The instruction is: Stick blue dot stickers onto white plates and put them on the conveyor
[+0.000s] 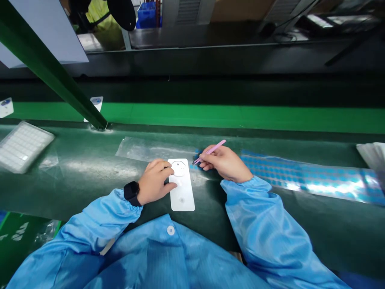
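A white rectangular plate [184,188] with rounded corners and a round marked area near its far end lies on the green work surface in front of me. My left hand [156,180] grips its left edge, the thumb and fingertips resting over the top. Just right of the plate, my right hand [224,160] pinches pink tweezers [215,147], tips pointing left and down toward the plate's edge. Under and beside that hand runs a clear strip with rows of blue dots [285,170]; whether the tips hold anything is too small to tell.
A clear strip [144,149] continues left. A white gridded tray [24,146] sits at far left, a stack of white pieces [374,156] at far right. A green post [60,76] slants over a green belt [195,114] carrying another white plate [96,102]. A green crate [24,241] stands lower left.
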{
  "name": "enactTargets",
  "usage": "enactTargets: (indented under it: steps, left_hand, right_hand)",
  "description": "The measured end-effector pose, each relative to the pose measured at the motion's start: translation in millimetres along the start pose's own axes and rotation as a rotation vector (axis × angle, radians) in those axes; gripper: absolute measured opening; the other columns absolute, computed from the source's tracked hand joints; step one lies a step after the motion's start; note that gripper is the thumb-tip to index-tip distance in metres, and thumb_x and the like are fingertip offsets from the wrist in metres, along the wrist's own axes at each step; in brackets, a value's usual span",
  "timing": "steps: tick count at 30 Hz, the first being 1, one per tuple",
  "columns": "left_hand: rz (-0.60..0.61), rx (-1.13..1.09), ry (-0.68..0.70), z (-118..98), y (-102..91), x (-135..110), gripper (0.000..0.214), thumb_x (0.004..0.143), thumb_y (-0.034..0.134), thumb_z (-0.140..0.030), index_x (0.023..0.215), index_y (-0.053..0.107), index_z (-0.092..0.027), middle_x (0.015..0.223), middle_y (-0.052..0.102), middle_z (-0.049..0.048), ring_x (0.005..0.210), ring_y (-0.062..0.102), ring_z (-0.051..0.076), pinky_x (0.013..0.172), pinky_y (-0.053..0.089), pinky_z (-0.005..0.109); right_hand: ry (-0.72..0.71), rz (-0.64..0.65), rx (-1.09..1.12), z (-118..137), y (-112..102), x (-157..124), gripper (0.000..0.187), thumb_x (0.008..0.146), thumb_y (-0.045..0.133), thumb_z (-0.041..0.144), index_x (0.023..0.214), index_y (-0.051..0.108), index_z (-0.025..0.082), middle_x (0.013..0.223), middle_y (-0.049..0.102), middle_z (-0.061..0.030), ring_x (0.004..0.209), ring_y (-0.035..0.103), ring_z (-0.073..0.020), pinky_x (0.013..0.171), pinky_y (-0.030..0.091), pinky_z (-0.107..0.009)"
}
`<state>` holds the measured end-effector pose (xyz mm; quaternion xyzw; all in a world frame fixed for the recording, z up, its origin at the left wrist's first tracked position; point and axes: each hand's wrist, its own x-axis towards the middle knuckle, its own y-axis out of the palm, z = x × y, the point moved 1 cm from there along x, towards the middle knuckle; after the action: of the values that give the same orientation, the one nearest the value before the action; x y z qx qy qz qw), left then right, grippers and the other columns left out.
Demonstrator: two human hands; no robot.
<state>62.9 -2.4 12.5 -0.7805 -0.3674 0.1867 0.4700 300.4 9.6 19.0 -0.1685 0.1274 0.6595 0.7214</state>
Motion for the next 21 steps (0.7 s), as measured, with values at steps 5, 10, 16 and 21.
enactTargets:
  steps: [5, 10, 16, 21]
  left_hand:
    - [0.13, 0.022, 0.07, 5.7, 6.3, -0.2, 0.044, 0.074, 0.077, -0.036, 0.114, 0.065, -0.024, 0.131, 0.059, 0.0091, 0.136, 0.036, 0.035, 0.105, 0.033, 0.055]
    - [0.171, -0.01, 0.071, 8.5, 5.3, -1.8, 0.041, 0.075, 0.076, -0.033, 0.114, 0.065, -0.026, 0.135, 0.057, 0.0076, 0.139, 0.032, 0.033, 0.106, 0.031, 0.053]
    - [0.089, -0.023, 0.016, 9.6, 6.0, 2.6, 0.036, 0.074, 0.076, -0.036, 0.107, 0.068, -0.027, 0.13, 0.06, 0.0068, 0.138, 0.032, 0.033, 0.106, 0.028, 0.052]
    - [0.136, 0.002, 0.018, 6.1, 5.1, 9.7, 0.039, 0.068, 0.081, -0.038, 0.103, 0.068, -0.026, 0.13, 0.06, 0.0057, 0.139, 0.031, 0.035, 0.105, 0.025, 0.052]
  right_hand:
    - [0.007, 0.002, 0.011, -2.6, -0.6, 2.0, 0.024, 0.065, 0.084, 0.026, 0.064, 0.063, 0.014, 0.057, 0.067, -0.0066, 0.046, 0.061, -0.0127, 0.043, 0.052, -0.022]
    - [0.017, -0.031, 0.003, -2.6, 1.7, 1.7, 0.026, 0.066, 0.084, 0.028, 0.062, 0.062, 0.014, 0.055, 0.065, -0.0049, 0.045, 0.059, -0.0114, 0.041, 0.05, -0.021]
    - [0.026, 0.031, 0.051, -0.7, -3.1, 1.0, 0.035, 0.06, 0.087, 0.039, 0.062, 0.061, 0.016, 0.054, 0.065, -0.0039, 0.045, 0.06, -0.0118, 0.043, 0.05, -0.021]
    - [0.005, 0.087, 0.099, 7.0, -3.5, -7.6, 0.047, 0.047, 0.088, 0.053, 0.06, 0.062, 0.017, 0.051, 0.064, -0.0042, 0.044, 0.059, -0.0125, 0.043, 0.047, -0.022]
